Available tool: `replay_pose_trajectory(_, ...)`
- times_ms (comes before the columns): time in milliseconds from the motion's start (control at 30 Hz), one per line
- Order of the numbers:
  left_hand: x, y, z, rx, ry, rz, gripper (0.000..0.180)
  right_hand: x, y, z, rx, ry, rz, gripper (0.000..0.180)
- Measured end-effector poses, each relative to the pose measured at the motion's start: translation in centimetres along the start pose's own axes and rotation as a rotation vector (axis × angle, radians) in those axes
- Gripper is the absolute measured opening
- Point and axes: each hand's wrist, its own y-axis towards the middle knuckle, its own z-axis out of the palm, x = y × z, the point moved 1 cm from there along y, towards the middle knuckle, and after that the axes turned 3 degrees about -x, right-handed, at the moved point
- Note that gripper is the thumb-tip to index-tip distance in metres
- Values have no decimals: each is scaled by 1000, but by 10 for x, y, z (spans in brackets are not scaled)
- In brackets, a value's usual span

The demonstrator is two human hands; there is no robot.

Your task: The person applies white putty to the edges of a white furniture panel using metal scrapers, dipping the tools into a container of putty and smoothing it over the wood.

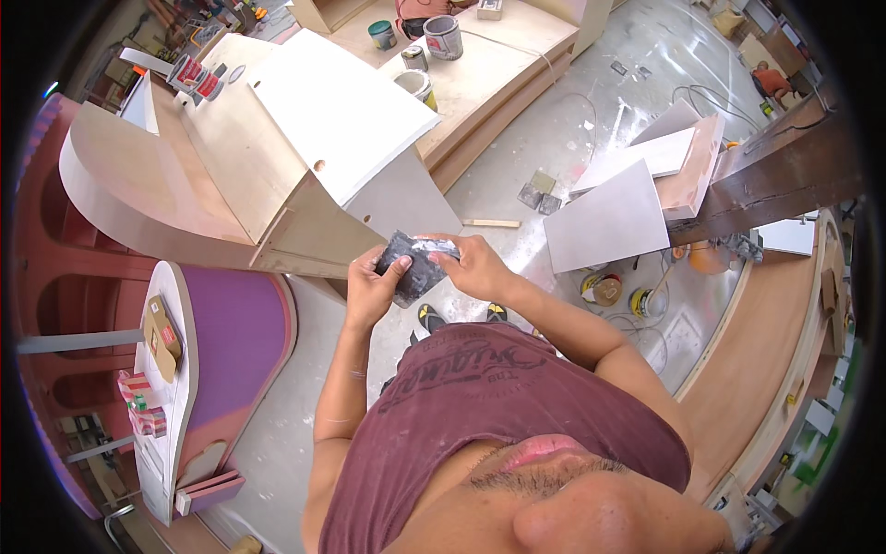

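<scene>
My left hand [371, 288] grips a dark grey, flat square piece [415, 277] by its edge, thumb on top. Pale smears mark its face. At its far right corner, my right hand [482, 268] is closed around a second flat spreader-like piece [437, 246] with white paste on it. The two pieces overlap or touch, and my fingers partly hide the second one. Both hands are in front of my chest, just short of a pale wooden panel [397, 198].
White-topped wooden cabinetry [323, 102] stands ahead, with cans [443, 37] on a platform beyond. To the right, painted boards [609, 222] rest by a dark beam [784, 189]. A purple curved counter [231, 342] stands left. Dark squares [540, 194] and paint tins [646, 300] are on the floor.
</scene>
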Motion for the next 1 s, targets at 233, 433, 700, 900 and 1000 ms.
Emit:
replay_pose_trajectory(233,-24,1,0,205,351,-82,19,-25,2,-1,140,-205,-243,29)
replay_pose_trajectory(433,5,9,2,-67,-294,-74,20,-26,10,7,-74,207,-33,29)
replay_pose_trajectory(700,-12,3,-5,14,43,-7,20,10,-1,-3,122,-72,89,36)
replay_pose_trajectory(900,-28,-1,-5,116,195,-22,21,-15,7,-5,355,-235,-81,37)
replay_pose_trajectory(1000,-32,-2,-1,169,454,48,23,-37,5,0,331,-130,-120,37)
